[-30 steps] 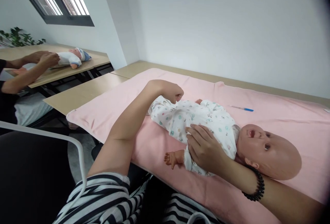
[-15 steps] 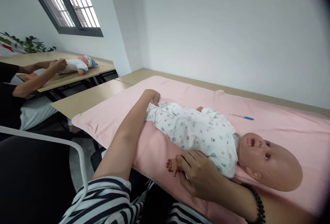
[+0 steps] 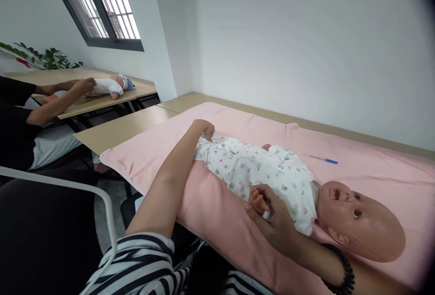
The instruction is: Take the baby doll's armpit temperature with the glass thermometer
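Pink cloth (image 3: 204, 195) bears a bald, white-clad plastic doll (image 3: 265, 168), legs (image 3: 216, 153) toward left hand (image 3: 205, 129), grip unclear; right hand (image 3: 277, 219) clasps its near arm (image 3: 258, 201).

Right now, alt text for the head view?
The right hand grasps the near arm of a bald plastic baby doll in printed white clothes, lying on pink cloth; the left hand is at the clothes' leg end.
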Tool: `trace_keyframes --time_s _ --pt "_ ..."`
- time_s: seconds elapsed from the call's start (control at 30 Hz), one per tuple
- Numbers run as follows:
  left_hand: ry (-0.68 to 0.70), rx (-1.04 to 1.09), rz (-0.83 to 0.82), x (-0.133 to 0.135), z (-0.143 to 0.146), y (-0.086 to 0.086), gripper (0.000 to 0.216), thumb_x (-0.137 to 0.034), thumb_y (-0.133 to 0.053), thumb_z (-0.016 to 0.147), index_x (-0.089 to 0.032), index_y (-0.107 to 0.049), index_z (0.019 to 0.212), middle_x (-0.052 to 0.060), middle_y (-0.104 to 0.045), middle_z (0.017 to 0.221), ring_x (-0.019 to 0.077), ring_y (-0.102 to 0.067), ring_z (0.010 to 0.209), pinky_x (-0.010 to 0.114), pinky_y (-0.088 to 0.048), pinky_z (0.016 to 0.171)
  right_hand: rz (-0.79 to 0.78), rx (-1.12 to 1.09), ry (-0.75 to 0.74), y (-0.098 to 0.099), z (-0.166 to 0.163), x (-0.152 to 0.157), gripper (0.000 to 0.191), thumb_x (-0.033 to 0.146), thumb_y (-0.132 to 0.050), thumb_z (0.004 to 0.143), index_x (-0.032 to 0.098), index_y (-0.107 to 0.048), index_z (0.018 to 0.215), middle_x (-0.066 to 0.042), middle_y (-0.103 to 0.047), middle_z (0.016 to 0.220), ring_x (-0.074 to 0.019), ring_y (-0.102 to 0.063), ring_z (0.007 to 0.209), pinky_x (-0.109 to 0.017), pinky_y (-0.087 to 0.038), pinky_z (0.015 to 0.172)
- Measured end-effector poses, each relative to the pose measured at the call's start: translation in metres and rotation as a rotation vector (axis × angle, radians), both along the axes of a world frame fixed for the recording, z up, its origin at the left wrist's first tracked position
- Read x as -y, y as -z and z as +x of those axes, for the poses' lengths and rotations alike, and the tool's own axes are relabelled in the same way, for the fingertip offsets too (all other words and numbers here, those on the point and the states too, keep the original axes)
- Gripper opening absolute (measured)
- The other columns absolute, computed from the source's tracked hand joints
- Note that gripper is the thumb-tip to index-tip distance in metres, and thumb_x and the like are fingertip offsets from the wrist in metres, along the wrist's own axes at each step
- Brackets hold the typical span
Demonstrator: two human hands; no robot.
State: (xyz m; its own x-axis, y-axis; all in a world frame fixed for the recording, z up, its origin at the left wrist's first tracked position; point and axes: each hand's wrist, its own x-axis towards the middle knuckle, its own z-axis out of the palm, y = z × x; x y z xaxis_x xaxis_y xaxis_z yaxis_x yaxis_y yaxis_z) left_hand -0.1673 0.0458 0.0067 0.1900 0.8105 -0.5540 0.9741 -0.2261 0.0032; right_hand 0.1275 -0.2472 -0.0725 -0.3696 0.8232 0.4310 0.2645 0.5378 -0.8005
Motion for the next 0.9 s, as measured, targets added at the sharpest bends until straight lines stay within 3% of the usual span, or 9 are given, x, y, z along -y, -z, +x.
trace_keyframes --time_s 0.07,0.27,0.5,0.6,0.73,0.8,0.9 --pt "0.005 0.004 -0.001 0.001 0.0 0.0 0.057 -0.051 -0.088 0.042 -0.019 -0.068 0.085 0.006 -0.068 0.085 0.0218 -0.056 0.081 0.038 -0.05 0.084 -0.033 -0.023 -0.015 -0.002 -0.001 -0.001 0.01 0.023 -0.058 0.093 0.023 -0.049 0.097 0.003 -0.052 0.079 -0.0131 -0.049 0.071 -0.029 -0.044 0.07" --pt "0.009 0.003 0.0 0.001 0.0 -0.001 0.056 -0.051 -0.086 0.045 -0.02 -0.068 0.088 0.005 -0.067 0.081 0.0219 -0.056 0.081 0.038 -0.049 0.083 -0.014 0.107 -0.05 -0.008 -0.002 0.002 0.015 0.027 -0.06 0.092 0.021 -0.049 0.084 0.002 -0.053 0.076 -0.0138 -0.05 0.072 -0.029 -0.04 0.07" --pt "0.018 0.008 0.008 0.003 -0.001 -0.003 0.057 -0.052 -0.085 0.045 -0.02 -0.069 0.09 0.005 -0.069 0.083 0.0233 -0.057 0.083 0.038 -0.05 0.082 0.026 0.178 -0.06 -0.009 -0.004 0.002 0.016 0.027 -0.061 0.091 0.021 -0.048 0.083 0.004 -0.052 0.073 -0.0119 -0.049 0.067 -0.028 -0.038 0.066" --pt "0.041 0.041 0.022 0.006 0.004 -0.01 0.056 -0.047 -0.083 0.048 -0.019 -0.07 0.094 0.009 -0.072 0.098 0.0259 -0.061 0.089 0.037 -0.05 0.083 0.041 0.199 -0.07 -0.009 -0.004 0.002 0.014 0.026 -0.06 0.09 0.021 -0.049 0.083 0.004 -0.053 0.073 -0.012 -0.049 0.067 -0.028 -0.038 0.067" --pt "0.135 0.195 0.111 0.017 0.021 -0.026 0.068 -0.055 -0.074 0.064 -0.027 -0.06 0.124 0.008 -0.063 0.134 0.0252 -0.059 0.111 0.033 -0.047 0.092 0.055 0.228 -0.072 -0.009 -0.003 0.004 0.009 0.025 -0.06 0.09 0.021 -0.052 0.087 0.003 -0.054 0.074 -0.0132 -0.05 0.067 -0.029 -0.038 0.066" --pt "0.217 0.29 0.072 0.023 0.031 -0.033 0.067 -0.061 -0.07 0.07 -0.03 -0.058 0.128 0.005 -0.061 0.137 0.024 -0.058 0.116 0.032 -0.046 0.094 0.054 0.23 -0.075 -0.01 -0.002 0.004 0.007 0.024 -0.059 0.09 0.021 -0.052 0.088 0.002 -0.054 0.073 -0.0134 -0.05 0.067 -0.029 -0.038 0.066" --pt "0.316 0.32 -0.06 0.029 0.045 -0.034 0.059 -0.059 -0.074 0.068 -0.027 -0.064 0.117 0.005 -0.066 0.129 0.0249 -0.059 0.113 0.032 -0.046 0.093 0.049 0.217 -0.088 -0.011 -0.002 0.003 0.007 0.024 -0.06 0.089 0.021 -0.054 0.09 0.002 -0.058 0.076 -0.0135 -0.052 0.069 -0.029 -0.041 0.069"
